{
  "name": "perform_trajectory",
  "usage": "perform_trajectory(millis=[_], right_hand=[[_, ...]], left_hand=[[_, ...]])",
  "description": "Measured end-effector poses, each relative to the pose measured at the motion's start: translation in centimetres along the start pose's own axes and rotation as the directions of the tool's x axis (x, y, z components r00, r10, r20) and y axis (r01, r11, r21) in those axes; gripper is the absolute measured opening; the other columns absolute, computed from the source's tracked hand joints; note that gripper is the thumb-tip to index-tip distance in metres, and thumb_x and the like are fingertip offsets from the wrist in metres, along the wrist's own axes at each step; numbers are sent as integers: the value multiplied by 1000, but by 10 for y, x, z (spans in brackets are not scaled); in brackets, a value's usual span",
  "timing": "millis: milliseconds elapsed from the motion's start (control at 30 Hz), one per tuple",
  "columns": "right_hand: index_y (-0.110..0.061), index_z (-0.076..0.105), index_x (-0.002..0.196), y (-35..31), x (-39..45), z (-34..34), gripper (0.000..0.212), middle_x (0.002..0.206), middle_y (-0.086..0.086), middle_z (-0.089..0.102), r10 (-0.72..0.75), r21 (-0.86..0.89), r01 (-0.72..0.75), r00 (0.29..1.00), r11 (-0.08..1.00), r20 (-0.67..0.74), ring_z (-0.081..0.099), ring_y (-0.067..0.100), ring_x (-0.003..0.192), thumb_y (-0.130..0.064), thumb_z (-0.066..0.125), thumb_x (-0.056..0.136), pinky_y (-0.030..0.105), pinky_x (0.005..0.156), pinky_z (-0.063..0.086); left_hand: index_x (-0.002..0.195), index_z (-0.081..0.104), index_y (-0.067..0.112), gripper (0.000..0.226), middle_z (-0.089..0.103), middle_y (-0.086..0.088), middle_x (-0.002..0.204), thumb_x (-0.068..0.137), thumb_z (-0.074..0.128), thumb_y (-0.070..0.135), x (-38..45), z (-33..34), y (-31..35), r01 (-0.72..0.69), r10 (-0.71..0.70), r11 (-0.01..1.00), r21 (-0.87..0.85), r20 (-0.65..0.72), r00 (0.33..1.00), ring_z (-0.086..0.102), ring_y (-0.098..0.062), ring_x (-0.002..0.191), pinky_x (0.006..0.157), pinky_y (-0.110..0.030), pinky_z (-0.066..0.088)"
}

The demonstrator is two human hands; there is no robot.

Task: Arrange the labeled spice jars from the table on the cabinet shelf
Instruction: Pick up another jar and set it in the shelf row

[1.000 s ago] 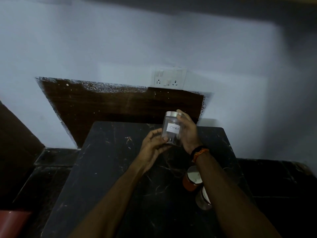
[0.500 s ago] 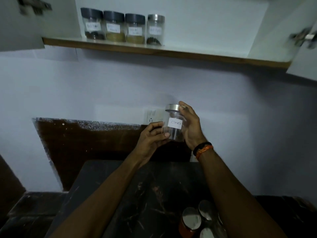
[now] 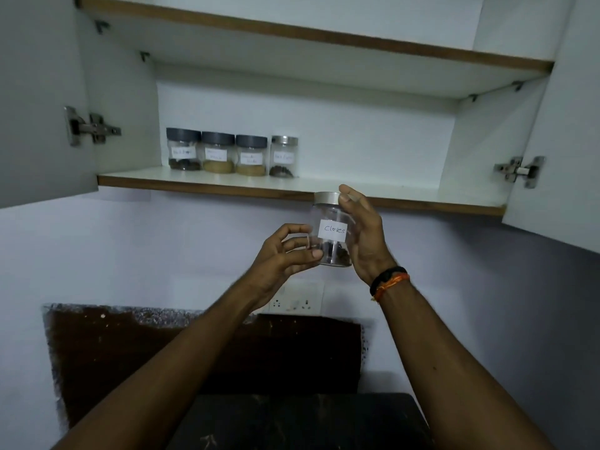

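Observation:
A clear jar labelled "Cloves" (image 3: 331, 233), with a silver lid and dark cloves at the bottom, is held up just below the front edge of the cabinet shelf (image 3: 373, 193). My right hand (image 3: 365, 235) wraps its right side, fingertips at the lid. My left hand (image 3: 281, 254) touches its lower left side with thumb and fingertips. Several labelled spice jars (image 3: 232, 154) stand in a row at the shelf's left end: three with grey lids, one with a silver lid.
Both cabinet doors are swung open, the left door (image 3: 39, 92) and the right door (image 3: 565, 141), with metal hinges showing. An upper shelf (image 3: 308, 30) runs above. A wall socket (image 3: 298, 298) sits below my hands, and the dark marble table (image 3: 292, 420) is at the bottom.
The view has tilted up from the table to the open cabinet. Both hands have raised the cloves jar from above the table to just under the shelf edge. The table's other jars have left view.

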State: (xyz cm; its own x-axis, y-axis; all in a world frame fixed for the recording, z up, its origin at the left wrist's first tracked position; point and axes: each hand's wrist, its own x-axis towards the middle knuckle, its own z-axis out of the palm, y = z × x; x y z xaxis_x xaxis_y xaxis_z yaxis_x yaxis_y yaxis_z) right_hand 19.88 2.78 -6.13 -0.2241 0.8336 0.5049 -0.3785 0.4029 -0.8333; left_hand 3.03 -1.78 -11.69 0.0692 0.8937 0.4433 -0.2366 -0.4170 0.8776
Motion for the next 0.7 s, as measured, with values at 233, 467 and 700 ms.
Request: perform_trajectory(millis=[233, 467, 700], right_hand=[[-19, 58, 134, -28, 20, 2, 56, 134, 18, 61, -31, 41, 30, 999, 999, 26, 64, 36, 117, -36, 68, 82, 50, 96, 52], [-23, 56, 138, -39, 28, 5, 58, 129, 10, 63, -71, 27, 69, 996, 997, 54, 68, 26, 110, -37, 68, 82, 42, 85, 59], [-24, 43, 149, -45, 38, 1, 71, 138, 5, 59, -95, 0, 95, 993, 995, 72, 67, 20, 114, -44, 63, 84, 33, 82, 58]], left_hand=[[119, 62, 14, 52, 72, -8, 117, 76, 86, 31, 21, 5, 44, -66, 62, 976, 209, 25, 998, 70, -24, 110, 89, -34, 57], [119, 59, 9, 54, 76, -9, 105, 80, 82, 40, 58, 21, 97, -98, 100, 941, 323, 12, 995, 75, -25, 96, 85, -40, 62], [118, 63, 4, 53, 74, -12, 112, 80, 83, 34, 87, 29, 123, -70, 17, 907, 415, 131, 991, 74, -26, 100, 75, -32, 59]])
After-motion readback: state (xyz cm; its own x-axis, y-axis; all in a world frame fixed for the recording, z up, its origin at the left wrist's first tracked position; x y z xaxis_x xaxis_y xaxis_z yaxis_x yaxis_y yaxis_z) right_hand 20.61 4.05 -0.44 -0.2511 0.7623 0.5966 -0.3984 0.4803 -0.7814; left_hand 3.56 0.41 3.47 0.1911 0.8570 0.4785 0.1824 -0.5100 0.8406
